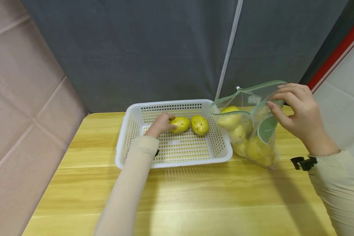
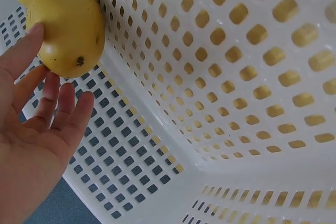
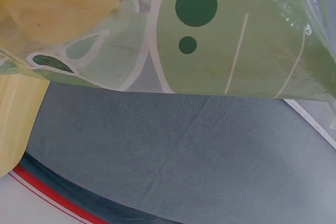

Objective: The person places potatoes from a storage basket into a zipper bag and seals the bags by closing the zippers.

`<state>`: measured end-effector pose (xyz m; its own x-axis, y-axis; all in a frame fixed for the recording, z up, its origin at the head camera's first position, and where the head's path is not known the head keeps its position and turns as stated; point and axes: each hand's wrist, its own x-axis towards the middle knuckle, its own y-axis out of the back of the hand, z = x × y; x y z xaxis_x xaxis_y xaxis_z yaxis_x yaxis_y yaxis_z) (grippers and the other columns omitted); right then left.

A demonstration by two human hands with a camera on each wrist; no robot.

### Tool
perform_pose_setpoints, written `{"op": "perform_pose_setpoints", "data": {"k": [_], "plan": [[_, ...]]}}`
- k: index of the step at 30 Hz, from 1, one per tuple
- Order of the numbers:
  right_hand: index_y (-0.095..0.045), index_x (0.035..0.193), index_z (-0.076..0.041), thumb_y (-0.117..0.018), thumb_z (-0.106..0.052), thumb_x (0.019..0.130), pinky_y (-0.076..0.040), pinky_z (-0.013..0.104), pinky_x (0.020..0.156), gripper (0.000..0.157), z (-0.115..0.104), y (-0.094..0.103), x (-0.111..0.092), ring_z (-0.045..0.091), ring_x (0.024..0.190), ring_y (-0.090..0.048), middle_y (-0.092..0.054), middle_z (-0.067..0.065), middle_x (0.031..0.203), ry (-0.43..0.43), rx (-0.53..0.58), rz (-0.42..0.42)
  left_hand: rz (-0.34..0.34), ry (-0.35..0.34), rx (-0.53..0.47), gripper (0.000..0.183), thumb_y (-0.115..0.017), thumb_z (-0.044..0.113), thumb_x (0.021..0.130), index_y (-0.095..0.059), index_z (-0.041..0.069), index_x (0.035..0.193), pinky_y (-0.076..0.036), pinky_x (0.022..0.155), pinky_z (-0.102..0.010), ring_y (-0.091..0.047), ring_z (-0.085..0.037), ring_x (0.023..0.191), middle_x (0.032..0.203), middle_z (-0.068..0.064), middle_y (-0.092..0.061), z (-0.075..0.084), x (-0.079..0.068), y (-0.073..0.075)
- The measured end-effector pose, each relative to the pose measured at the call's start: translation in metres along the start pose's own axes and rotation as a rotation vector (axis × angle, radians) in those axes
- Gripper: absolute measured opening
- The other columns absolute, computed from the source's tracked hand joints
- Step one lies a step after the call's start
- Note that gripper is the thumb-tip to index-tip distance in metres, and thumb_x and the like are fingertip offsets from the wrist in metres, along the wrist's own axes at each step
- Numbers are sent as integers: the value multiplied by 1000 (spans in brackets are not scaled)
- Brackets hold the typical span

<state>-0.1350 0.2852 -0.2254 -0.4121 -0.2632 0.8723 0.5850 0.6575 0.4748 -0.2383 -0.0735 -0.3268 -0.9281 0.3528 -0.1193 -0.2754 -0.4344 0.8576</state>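
Inside a white plastic basket (image 1: 172, 165), my left hand (image 1: 160, 124) pinches the near end of a yellow potato (image 1: 180, 125) between thumb and fingers. The left wrist view shows the thumb on this potato (image 2: 71, 30), with the other fingers below it. A second potato (image 1: 199, 125) lies just right of it in the basket. My right hand (image 1: 298, 108) pinches the green-edged rim of a clear zip bag (image 1: 261, 114), whose mouth gapes. Several potatoes (image 1: 258, 149) fill the bag's lower part. In the right wrist view, the bag's green print (image 3: 210, 45) shows close up; the hand is hidden there.
Basket and bag stand side by side on a wooden table (image 1: 188, 203). A grey curtain (image 1: 147, 55) hangs behind the table's far edge. A pinkish padded wall (image 1: 26, 98) is on the left, a white panel with a red strip (image 1: 336, 52) on the right.
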Motion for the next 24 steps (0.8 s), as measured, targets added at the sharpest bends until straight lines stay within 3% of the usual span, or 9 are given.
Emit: {"op": "perform_pose_setpoints", "data": {"k": [6, 13, 24], "plan": [[-66, 82, 9, -50, -51, 94, -37, 23, 107, 64, 0, 0, -1, 45, 95, -54, -62, 26, 83, 3, 2, 3, -22, 17, -48, 54, -71, 17, 84, -53, 3, 134, -32, 116, -46, -41, -34, 135, 142, -18, -49, -1, -1, -1], [-66, 82, 9, -50, -51, 95, -37, 22, 107, 63, 0, 0, -1, 45, 95, -53, -62, 26, 83, 3, 2, -3, -84, 49, -146, 60, -70, 15, 85, -47, 4, 138, -38, 112, -45, -48, -35, 130, 141, -20, -50, -2, -2, -3], [-66, 82, 9, -50, -51, 94, -37, 21, 107, 63, 0, 1, -1, 45, 95, -54, -62, 26, 83, 4, 1, -2, -110, 36, -82, 71, -74, 16, 80, -42, 2, 142, -35, 114, -45, -43, -34, 133, 141, -20, -49, 2, -2, -4]]}}
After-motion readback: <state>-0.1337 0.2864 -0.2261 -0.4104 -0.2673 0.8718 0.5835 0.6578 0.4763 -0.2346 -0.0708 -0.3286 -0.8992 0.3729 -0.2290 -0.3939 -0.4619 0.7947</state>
